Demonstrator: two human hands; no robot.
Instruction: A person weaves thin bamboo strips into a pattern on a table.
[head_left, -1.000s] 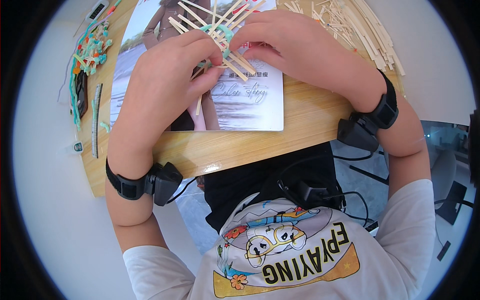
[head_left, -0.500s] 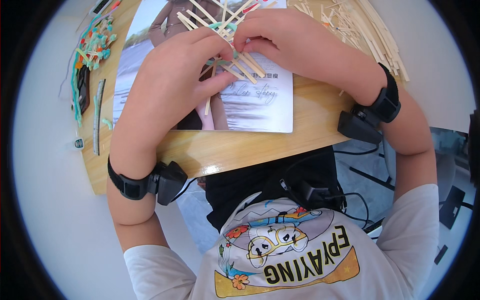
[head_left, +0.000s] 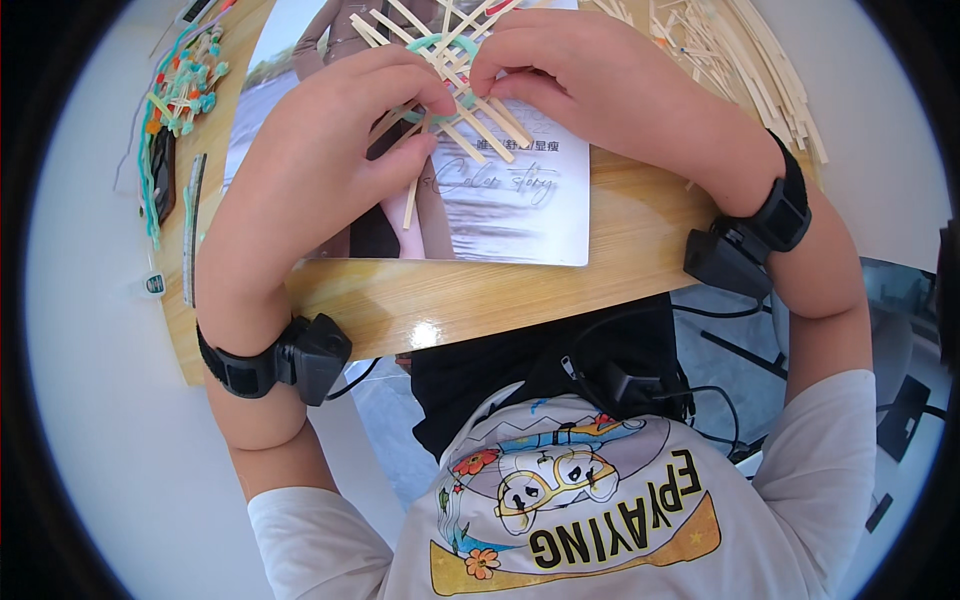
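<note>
Pale thin wooden sticks (head_left: 491, 128) cross one another in a star-like lattice, with a mint-green ring (head_left: 425, 44) woven among them. It lies on a glossy printed sheet (head_left: 510, 225) on the table. My left hand (head_left: 335, 140) is at its near left side, thumb and forefinger closed on the lattice's edge by the green ring. From the right, my right hand (head_left: 570, 65) pinches the lattice close to its middle. Its fingertips partly cover the ring, so the exact strip they grip is hidden.
Loose wooden sticks (head_left: 765, 75) lie in a pile at the far right. Tangled coloured fuzzy stems (head_left: 190, 85), a dark object (head_left: 163, 175) and a grey ruler-like strip (head_left: 194, 235) lie along the left side. The wooden table's (head_left: 560, 300) front edge is near my body. Each wrist wears a black strapped device (head_left: 318, 358).
My left hand has drawn a little to the left, its thumb moving left off the near sticks. My right hand has shifted only slightly. The lattice stays in nearly the same spot.
</note>
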